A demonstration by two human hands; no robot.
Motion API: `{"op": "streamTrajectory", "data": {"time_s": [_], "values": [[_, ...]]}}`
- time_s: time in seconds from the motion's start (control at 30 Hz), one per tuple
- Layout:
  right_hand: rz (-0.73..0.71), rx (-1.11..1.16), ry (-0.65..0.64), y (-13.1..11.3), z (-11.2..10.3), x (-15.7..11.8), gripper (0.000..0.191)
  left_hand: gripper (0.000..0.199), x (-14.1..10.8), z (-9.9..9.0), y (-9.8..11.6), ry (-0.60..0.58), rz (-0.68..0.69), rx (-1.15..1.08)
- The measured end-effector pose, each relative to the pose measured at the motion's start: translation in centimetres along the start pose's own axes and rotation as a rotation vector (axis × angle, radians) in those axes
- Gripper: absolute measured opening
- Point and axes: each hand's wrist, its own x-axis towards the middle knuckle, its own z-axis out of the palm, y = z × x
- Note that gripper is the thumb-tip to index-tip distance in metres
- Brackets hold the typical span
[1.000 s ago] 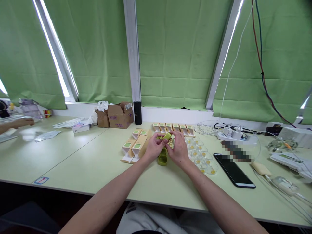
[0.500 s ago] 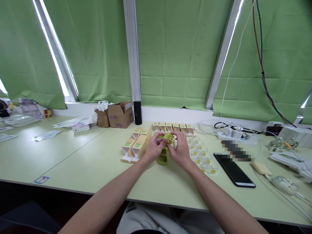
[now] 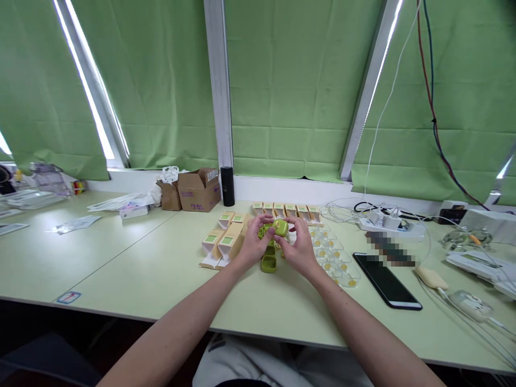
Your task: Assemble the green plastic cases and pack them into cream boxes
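A small, rounded, glossy green case (image 3: 281, 228) is held up between my two hands, a little above the table. My left hand (image 3: 256, 239) grips its left side with thumb and fingers. Round its right side are the fingertips of my right hand (image 3: 299, 244). Below the hands an open green box-shaped piece (image 3: 269, 264) lies on the table, hollow side up. More green pieces sit behind it, partly hidden by the hands. Cardboard packages with green labels (image 3: 228, 241) stand left of my left hand. Clear plastic shells with yellow dots (image 3: 333, 255) lie right of my right hand.
A row of small cartons (image 3: 287, 210) stands behind the hands. To the right are a black phone (image 3: 387, 281), a power strip (image 3: 391, 228) with cables and a cream-coloured charger (image 3: 432, 279). Brown cardboard boxes (image 3: 198, 190) and a black cylinder (image 3: 228, 186) stand at the back left.
The green case has turned in my fingers: a ring-like loop showed on its right side before, and a broad smooth face shows now. Both hands stay in nearly the same place.
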Motion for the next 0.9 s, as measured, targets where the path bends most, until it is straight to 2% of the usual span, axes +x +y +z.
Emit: {"op": "streamTrajectory", "data": {"time_s": [0.13,0.5,0.9], "values": [[0.054,0.076,0.005,0.0,0.0,0.0,0.036,0.032,0.0,-0.1,0.0,0.017,0.047,0.118],[0.133,0.277,-0.069,-0.3,0.0,0.1,0.038,0.017,-0.1,-0.1,1.0,0.034,0.147,0.202],[0.180,0.361,-0.100,0.2,0.1,-0.1,0.043,0.013,-0.1,-0.2,0.4,0.043,0.197,0.263]]}}
